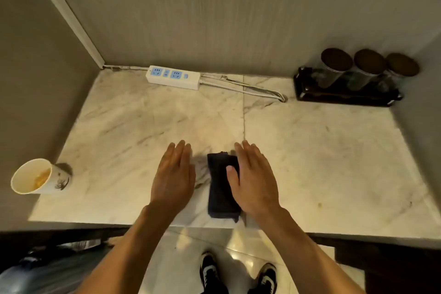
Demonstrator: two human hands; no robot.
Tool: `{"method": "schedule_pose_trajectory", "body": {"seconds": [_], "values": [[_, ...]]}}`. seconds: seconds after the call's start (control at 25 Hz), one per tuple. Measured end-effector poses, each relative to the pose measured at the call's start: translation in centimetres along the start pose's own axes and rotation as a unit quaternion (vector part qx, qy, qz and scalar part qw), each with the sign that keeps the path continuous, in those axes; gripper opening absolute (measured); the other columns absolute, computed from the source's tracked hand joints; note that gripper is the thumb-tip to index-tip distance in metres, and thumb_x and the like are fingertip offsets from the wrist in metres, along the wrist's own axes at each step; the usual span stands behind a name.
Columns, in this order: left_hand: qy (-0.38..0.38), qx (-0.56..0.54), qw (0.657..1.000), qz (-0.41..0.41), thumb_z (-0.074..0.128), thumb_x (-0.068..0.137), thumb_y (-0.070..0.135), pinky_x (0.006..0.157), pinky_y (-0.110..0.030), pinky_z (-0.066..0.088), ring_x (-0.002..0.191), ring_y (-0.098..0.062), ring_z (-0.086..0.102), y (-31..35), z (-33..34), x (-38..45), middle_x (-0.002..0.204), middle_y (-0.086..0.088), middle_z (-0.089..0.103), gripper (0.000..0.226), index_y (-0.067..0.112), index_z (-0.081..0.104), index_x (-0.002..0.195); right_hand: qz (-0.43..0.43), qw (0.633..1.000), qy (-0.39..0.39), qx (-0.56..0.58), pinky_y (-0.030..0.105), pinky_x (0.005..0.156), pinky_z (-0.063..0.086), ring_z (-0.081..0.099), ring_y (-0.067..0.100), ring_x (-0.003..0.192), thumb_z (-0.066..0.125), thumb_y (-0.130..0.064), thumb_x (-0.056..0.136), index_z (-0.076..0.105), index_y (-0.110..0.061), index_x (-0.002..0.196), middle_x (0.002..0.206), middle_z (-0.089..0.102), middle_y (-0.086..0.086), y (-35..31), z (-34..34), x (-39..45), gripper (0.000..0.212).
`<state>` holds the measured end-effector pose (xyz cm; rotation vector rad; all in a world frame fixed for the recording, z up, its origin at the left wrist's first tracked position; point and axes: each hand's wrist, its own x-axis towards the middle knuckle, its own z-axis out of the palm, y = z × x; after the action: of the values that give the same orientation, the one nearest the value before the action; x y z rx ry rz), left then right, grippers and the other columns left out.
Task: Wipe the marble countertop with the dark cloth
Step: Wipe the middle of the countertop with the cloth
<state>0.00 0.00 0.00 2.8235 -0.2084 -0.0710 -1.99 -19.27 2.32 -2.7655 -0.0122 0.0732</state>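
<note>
A dark folded cloth (pixel 220 196) lies on the white marble countertop (pixel 322 150), close to its front edge. My right hand (pixel 254 179) hovers flat over the cloth's right side, fingers straight, its thumb over the cloth; whether it touches the cloth is unclear. My left hand (pixel 175 175) is held flat and open just left of the cloth, apart from it, holding nothing. The right hand hides part of the cloth's right edge.
A paper cup (pixel 39 178) with yellowish contents stands at the counter's left edge. A white power strip (pixel 173 77) and its cable (pixel 250 89) lie along the back wall. A dark tray with three lidded glass jars (pixel 353 79) occupies the back right corner. Walls close in the left, back and right sides.
</note>
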Motion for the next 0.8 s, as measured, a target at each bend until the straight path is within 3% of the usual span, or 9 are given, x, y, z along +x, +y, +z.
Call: {"method": "schedule_pose_trajectory", "body": {"seconds": [0.4,0.8], "values": [[-0.02,0.039,0.999,-0.009,0.034,0.099,0.026,0.119,-0.045,0.013,0.146,-0.03,0.023,-1.4,4.9,-2.2,0.156,-0.014,0.031,0.052,0.006,0.035,0.147,0.001,0.999,-0.041,-0.019,0.046,0.119,0.008,0.008,0.028,0.147,0.037,-0.044,0.093,0.02,-0.016,0.152,0.16,0.015,0.01,-2.8,8.0,-0.5,0.068],[-0.008,0.053,0.999,-0.012,0.027,0.096,0.03,0.117,-0.05,0.022,0.142,-0.033,0.031,-1.4,5.3,-2.3,0.151,-0.016,0.04,0.055,0.005,0.042,0.143,0.057,0.997,0.01,-0.043,0.048,0.117,0.02,0.018,0.03,0.145,0.043,-0.029,0.09,0.02,-0.006,0.15,0.158,0.019,0.016,-3.2,9.2,-2.4,0.069]]}}
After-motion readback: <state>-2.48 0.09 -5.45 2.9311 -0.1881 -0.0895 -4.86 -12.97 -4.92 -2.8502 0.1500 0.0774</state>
